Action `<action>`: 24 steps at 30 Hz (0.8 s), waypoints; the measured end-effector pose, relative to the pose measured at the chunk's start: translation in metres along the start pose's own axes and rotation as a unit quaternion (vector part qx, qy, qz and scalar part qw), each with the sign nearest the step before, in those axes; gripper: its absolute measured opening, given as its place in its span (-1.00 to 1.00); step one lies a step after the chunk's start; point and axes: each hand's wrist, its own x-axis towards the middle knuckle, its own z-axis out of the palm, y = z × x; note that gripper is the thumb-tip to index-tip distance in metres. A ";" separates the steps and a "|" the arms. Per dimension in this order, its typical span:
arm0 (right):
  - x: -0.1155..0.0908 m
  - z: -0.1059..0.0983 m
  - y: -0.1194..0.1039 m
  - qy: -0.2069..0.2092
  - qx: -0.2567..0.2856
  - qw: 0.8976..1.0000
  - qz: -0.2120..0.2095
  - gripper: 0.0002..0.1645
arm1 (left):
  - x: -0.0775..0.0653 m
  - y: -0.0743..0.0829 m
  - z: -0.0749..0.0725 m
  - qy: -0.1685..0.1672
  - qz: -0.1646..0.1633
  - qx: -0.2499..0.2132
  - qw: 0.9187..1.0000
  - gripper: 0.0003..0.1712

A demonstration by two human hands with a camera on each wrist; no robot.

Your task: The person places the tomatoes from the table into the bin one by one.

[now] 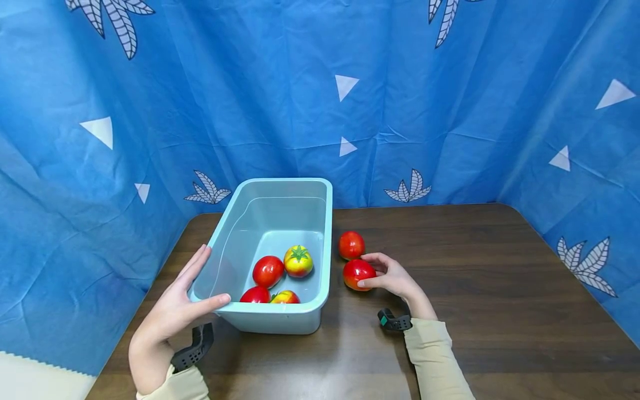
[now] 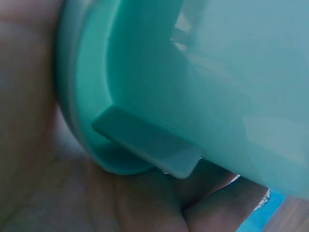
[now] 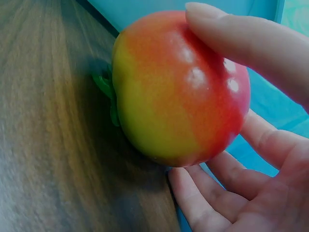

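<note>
My right hand [image 1: 395, 278] holds a red-and-yellow tomato [image 1: 357, 273] between thumb and fingers, low over the table. In the right wrist view the tomato [image 3: 178, 92] has its green leafy top turned toward the wood. Just behind it sits another red tomato [image 1: 351, 245]. To the left stands a light blue plastic bin [image 1: 326, 244] with several red and yellow tomatoes inside, one of them a yellow tomato [image 1: 298, 261] with its green top up. My left hand [image 1: 172, 305] grips the bin's near left corner, thumb over the front rim, fingers along the left side.
A dark wooden table [image 1: 480, 289] carries everything and stretches away to the right. Blue patterned cloth [image 1: 280, 111] hangs behind and at both sides. Each wrist wears a black band, such as the right band [image 1: 395, 320].
</note>
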 end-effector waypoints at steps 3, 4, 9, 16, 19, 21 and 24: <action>0.000 -0.001 0.000 -0.005 0.003 1.000 -0.001 -0.24 | 0.000 0.000 0.000 0.002 -0.001 0.001 1.000 0.08; 0.000 -0.001 0.001 -0.005 0.003 1.000 -0.001 -0.24 | 0.000 -0.001 0.001 0.002 0.000 0.001 1.000 0.08; 0.002 -0.001 0.002 -0.001 -0.007 1.000 0.001 -0.27 | 0.000 -0.001 0.001 0.002 0.000 0.001 1.000 0.08; 0.003 -0.002 0.003 0.003 -0.006 1.000 -0.002 -0.28 | 0.000 -0.001 0.001 0.004 -0.001 0.000 1.000 0.08; 0.001 -0.004 0.001 0.002 -0.005 1.000 -0.011 -0.27 | 0.000 -0.001 0.002 0.003 -0.001 -0.003 1.000 0.08; 0.000 -0.004 -0.002 0.002 -0.001 1.000 -0.015 -0.26 | 0.000 -0.001 0.001 0.002 -0.001 -0.005 1.000 0.08; -0.001 -0.006 -0.005 0.001 0.003 1.000 -0.023 -0.26 | 0.000 -0.001 0.001 0.001 0.000 -0.007 1.000 0.08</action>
